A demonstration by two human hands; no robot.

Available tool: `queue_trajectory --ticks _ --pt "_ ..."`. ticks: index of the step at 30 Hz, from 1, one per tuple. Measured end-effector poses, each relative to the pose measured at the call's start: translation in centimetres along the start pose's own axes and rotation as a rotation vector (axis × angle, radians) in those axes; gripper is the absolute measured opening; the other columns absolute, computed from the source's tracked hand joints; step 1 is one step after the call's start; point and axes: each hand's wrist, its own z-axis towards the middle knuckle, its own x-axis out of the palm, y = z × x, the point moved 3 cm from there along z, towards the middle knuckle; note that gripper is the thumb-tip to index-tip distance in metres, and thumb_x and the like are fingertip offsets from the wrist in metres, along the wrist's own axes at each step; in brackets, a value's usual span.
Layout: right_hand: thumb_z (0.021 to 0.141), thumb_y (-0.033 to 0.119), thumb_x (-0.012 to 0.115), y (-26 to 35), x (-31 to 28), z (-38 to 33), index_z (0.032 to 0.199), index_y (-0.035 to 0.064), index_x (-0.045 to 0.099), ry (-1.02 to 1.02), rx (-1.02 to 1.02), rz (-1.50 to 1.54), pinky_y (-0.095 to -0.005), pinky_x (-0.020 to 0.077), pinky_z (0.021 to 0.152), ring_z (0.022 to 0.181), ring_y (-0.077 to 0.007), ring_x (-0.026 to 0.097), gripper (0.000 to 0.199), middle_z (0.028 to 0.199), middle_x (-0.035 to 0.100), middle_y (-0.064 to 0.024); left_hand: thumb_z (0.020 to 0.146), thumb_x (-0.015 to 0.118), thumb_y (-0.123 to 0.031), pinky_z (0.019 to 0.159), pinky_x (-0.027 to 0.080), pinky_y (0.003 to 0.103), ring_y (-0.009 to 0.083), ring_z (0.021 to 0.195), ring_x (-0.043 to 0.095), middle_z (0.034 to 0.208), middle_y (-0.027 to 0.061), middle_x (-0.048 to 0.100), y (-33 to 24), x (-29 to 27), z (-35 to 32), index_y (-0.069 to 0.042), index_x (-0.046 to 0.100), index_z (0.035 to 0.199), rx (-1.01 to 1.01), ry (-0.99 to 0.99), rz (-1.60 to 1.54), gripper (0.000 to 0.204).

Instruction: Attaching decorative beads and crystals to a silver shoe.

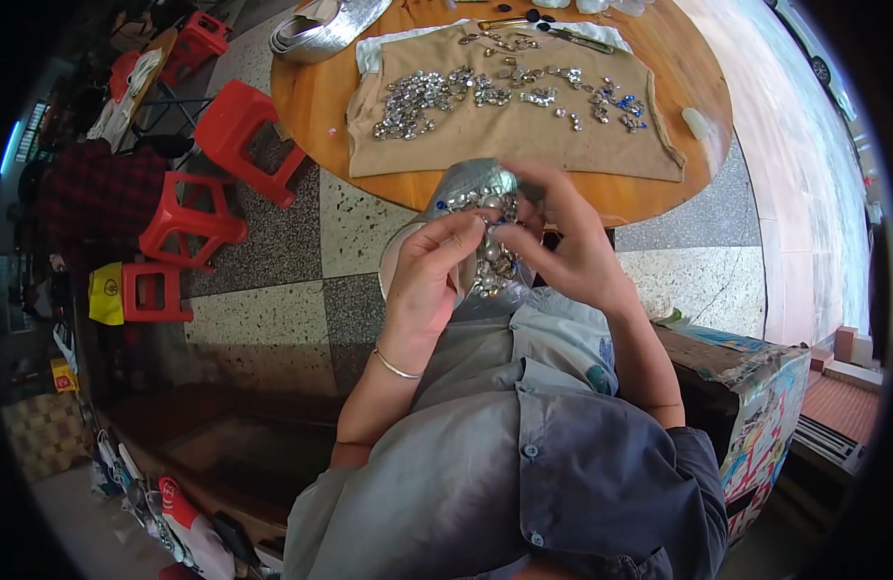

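Observation:
A silver piece covered with clear, silvery and a few blue gems (487,282) lies over my lap, against a pale rolled band (396,253). My left hand (435,253) pinches at the left side of the gem-covered piece, thumb and forefinger together. On its other side my right hand (567,242) is curled in, with its thumb close to the left fingertips. Its fingertips are partly hidden and slightly smeared, and whatever small thing they hold does not show. Beyond my hands, loose gems (416,101) are spread in clusters on a tan cloth (524,153).
The cloth lies on a round wooden table (306,97), along with a silver roll (331,29), dark-handled tools (574,39) and a whitish oval object (696,123). Red stools (239,130) stand to the left on the chequered floor. A paper-covered box (756,387) is at my right.

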Motion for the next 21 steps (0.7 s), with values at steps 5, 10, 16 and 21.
queue_trajectory --ticks 5,10,16,21 --pt "0.076 0.0 0.064 0.0 -0.1 -1.4 0.088 0.0056 0.065 -0.185 0.099 0.13 -0.0209 0.038 0.062 0.066 -0.0118 0.048 0.014 0.076 0.051 -0.0041 0.084 0.061 -0.016 0.081 0.045 0.025 0.0113 0.086 0.058 0.097 0.0045 0.063 -0.1 0.1 0.0 -0.002 0.062 0.103 -0.012 -0.087 -0.158 0.024" --pt "0.074 0.003 0.064 1.5 0.7 -1.6 0.089 0.0071 0.063 -0.131 -0.235 -0.459 -0.029 0.0378 0.057 0.061 -0.0198 0.047 0.016 0.071 0.05 -0.0058 0.085 0.061 -0.02 0.084 0.044 0.025 0.0111 0.092 0.056 0.101 0.0033 0.061 -0.3 1.1 -0.5 -0.003 0.061 0.105 -0.083 -0.093 -0.243 0.027" --pt "0.074 0.001 0.066 1.5 1.4 -1.5 0.09 0.0058 0.065 -0.114 -0.251 -0.575 -0.025 0.0377 0.056 0.062 -0.0131 0.048 0.017 0.069 0.053 -0.0039 0.086 0.059 -0.022 0.085 0.043 0.025 0.0104 0.095 0.055 0.103 0.0026 0.06 0.2 1.7 -0.5 -0.005 0.06 0.107 -0.109 -0.076 -0.293 0.028" --pt "0.074 0.001 0.065 1.5 1.2 -1.7 0.09 0.0064 0.066 -0.111 -0.171 -0.544 -0.0249 0.0382 0.056 0.063 -0.013 0.048 0.017 0.068 0.053 -0.0044 0.086 0.058 -0.02 0.085 0.043 0.025 0.0109 0.095 0.055 0.103 0.0032 0.06 0.2 1.6 -0.6 -0.004 0.06 0.107 -0.115 -0.068 -0.327 0.026"
